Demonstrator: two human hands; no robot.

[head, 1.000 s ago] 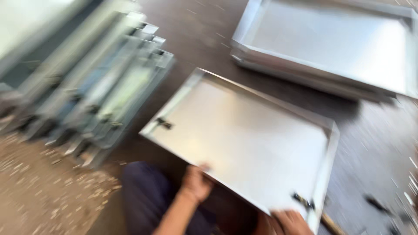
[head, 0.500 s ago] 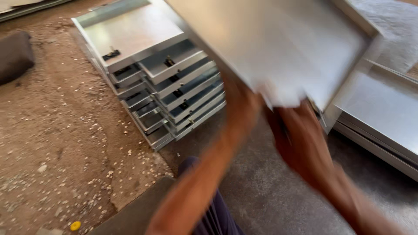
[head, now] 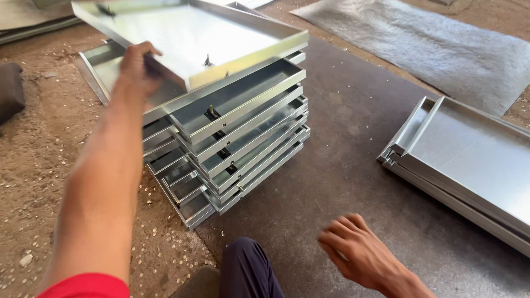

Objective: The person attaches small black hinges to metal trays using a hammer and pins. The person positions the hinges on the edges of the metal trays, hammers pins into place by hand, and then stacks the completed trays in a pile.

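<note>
Gripping shiny rimmed metal tray (head: 193, 38) by its edge, left hand (head: 138, 69), right hand (head: 359, 251) open, empty

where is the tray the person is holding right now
In the head view the metal tray is at upper left, gripped at its near edge by the left hand and held just above the stack of trays.

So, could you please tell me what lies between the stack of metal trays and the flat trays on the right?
Only bare dark floor mat lies between the tray stack and the flat trays, as the head view shows.
</note>
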